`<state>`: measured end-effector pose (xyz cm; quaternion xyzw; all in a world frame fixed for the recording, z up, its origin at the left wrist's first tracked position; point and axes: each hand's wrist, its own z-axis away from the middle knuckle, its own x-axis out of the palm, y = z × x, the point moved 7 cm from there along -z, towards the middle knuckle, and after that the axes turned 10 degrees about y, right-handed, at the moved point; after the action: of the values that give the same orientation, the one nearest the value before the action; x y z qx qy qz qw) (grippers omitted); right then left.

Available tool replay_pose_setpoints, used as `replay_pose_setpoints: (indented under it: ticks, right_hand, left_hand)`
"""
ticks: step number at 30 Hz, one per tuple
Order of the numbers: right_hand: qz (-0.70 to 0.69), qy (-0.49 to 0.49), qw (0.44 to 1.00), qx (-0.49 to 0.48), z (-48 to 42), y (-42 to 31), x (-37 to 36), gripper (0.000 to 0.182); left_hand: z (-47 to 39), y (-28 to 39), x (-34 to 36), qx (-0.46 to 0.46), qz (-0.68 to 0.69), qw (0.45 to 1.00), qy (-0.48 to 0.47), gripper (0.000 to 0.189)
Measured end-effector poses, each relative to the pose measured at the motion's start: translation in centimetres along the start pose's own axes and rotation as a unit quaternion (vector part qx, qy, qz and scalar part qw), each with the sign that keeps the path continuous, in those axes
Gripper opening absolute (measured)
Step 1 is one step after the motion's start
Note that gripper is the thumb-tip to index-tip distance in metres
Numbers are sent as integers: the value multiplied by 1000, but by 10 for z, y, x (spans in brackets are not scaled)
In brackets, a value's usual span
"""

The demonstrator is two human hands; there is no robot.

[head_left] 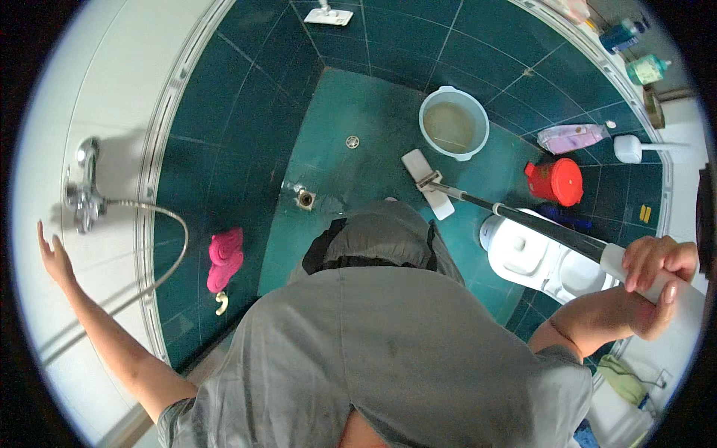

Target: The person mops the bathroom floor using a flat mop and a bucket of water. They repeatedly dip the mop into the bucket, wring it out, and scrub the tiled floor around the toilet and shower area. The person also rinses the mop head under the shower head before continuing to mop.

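Observation:
My right hand (652,280) is wrapped around the white grip of a flat mop. Its dark pole (540,227) runs down to the left and passes over part of the toilet. At the far end the white mop head (428,183) rests on the green floor (386,112). On the other side, my left hand (56,260) is stretched out with fingers apart, holding nothing. It is near the white wall, just below a chrome mixer tap (85,193); I cannot tell whether it touches the wall. A metal shower hose (182,235) loops beside my forearm.
A light blue basin (454,123) of murky water stands by the back wall. A white toilet (521,252) and a lidded red bucket (554,182) are at right. The floor has a drain (352,142) and a square drain opening (305,199). Pink slippers (225,257) hang at left.

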<state>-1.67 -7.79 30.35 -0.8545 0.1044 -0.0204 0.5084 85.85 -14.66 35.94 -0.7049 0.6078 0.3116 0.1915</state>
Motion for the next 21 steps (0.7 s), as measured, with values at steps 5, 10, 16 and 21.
replay_pose_setpoints:
  ticks: [5,10,16,21]
  right_hand:
    - [96,0,995,5,35,15,69,26]
    - [-9,-69,996,49,61,27,188,20]
    - [3,-115,992,44,128,18,350,15]
    - [-92,-102,990,41,143,-27,425,18]
  left_hand:
    - [116,122,-14,263,26,963,56,44]
    - [286,153,-16,149,201,941,-227,37]
    - [478,49,-64,-159,239,878,-382,35]
    - [608,-13,-106,-302,240,822,-419,46]
